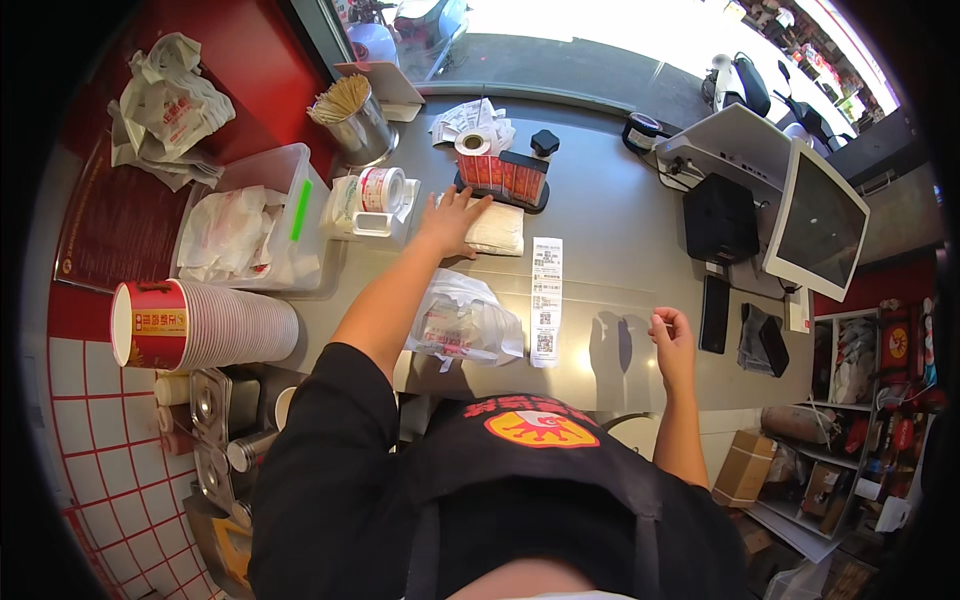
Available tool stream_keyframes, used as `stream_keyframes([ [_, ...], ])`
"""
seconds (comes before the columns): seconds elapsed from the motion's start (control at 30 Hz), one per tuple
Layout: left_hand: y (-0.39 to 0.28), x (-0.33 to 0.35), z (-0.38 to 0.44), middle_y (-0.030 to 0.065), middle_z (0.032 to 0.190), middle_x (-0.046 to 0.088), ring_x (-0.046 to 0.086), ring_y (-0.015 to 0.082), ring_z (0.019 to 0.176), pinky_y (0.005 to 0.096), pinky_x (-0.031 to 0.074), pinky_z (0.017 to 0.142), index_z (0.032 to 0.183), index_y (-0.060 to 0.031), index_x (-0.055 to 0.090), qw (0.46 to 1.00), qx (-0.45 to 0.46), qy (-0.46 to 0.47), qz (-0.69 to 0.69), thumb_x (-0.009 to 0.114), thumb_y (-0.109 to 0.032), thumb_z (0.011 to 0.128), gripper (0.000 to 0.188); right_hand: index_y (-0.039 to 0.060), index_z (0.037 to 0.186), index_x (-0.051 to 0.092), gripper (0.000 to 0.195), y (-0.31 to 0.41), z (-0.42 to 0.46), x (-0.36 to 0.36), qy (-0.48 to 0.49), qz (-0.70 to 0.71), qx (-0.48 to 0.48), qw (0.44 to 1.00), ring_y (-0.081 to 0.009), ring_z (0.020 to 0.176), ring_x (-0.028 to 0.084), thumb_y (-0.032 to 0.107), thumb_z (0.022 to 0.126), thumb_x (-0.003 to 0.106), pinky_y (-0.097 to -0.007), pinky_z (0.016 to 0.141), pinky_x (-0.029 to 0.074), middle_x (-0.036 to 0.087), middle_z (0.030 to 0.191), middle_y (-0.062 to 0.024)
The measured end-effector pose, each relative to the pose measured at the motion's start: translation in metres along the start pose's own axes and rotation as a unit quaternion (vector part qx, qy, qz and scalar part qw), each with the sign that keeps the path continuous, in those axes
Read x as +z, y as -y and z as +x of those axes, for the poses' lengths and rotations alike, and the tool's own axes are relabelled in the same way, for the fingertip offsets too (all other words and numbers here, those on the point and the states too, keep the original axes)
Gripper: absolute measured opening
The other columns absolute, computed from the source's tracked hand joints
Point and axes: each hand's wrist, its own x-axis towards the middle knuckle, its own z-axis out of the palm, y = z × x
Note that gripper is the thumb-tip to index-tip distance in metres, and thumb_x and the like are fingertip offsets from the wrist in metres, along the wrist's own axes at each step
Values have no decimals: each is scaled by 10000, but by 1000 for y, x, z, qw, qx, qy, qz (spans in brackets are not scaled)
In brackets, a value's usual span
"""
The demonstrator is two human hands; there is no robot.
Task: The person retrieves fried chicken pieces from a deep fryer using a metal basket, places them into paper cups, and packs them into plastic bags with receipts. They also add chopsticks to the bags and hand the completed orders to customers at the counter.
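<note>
My left hand (452, 223) reaches over the steel counter, fingers spread, at the left end of a stack of napkins (496, 226). Whether its fingers press on the napkins, I cannot tell. Below that hand lies a filled white plastic bag (466, 319), close to my body. A long printed receipt (547, 302) is flat on the counter to the right of the bag. My right hand (670, 330) hovers above the counter's right part, fingers curled and thumb near the index finger; whether something small is between them is unclear.
Left of my arm are stacked paper buckets (206, 325), a clear plastic bin (300, 247) of bags and a tape roll (381, 190). Behind the napkins stands a black holder (525, 180) with red packets. A monitor (819, 217), a black box (720, 219) and a phone (714, 313) are at right.
</note>
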Motion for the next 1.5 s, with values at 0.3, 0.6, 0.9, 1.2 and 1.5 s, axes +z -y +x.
stream_keyframes([
  [0.3, 23, 6, 58, 169, 1082, 584, 548, 336, 1003, 401, 451, 841, 1257, -109, 433, 991, 11, 108, -74, 651, -357, 707, 642, 53, 966, 560, 151, -28, -7, -62, -16, 14, 32, 999, -79, 717, 531, 163, 863, 565, -208, 669, 432, 561, 855, 7],
  [0.6, -8, -43, 30, 128, 939, 591, 586, 328, 848, 431, 477, 727, 854, -59, 596, 994, 13, -84, -61, 594, -127, 721, 150, 28, 945, 577, 147, -10, 1, -49, 54, 26, 7, 998, -81, 695, 541, 137, 846, 579, -212, 662, 443, 583, 814, -1],
  [0.9, -129, -159, -24, 153, 869, 589, 567, 362, 823, 421, 454, 691, 822, -35, 564, 968, -24, -187, -168, 574, -140, 741, 133, 116, 1127, 499, 407, 92, -3, 43, 20, -120, -353, 928, -301, 1109, 421, 154, 754, 658, -351, 873, 401, 454, 1178, -144],
  [1.2, -183, -161, -43, 85, 841, 619, 579, 191, 782, 295, 443, 720, 975, -18, 598, 838, 53, -126, -529, 587, -170, 809, 225, 97, 1247, 410, 577, 29, 29, -13, -29, -11, -84, 996, -323, 966, 551, 147, 729, 660, -373, 836, 432, 567, 1061, -178],
  [1.5, -164, -128, -31, 109, 1014, 609, 617, 184, 858, 317, 516, 745, 1112, 17, 537, 625, -90, 136, -763, 596, -143, 842, 318, -11, 1030, 604, 318, 29, 30, -134, 410, 88, 62, 906, -97, 625, 587, 209, 802, 638, -212, 592, 482, 649, 886, -58],
])
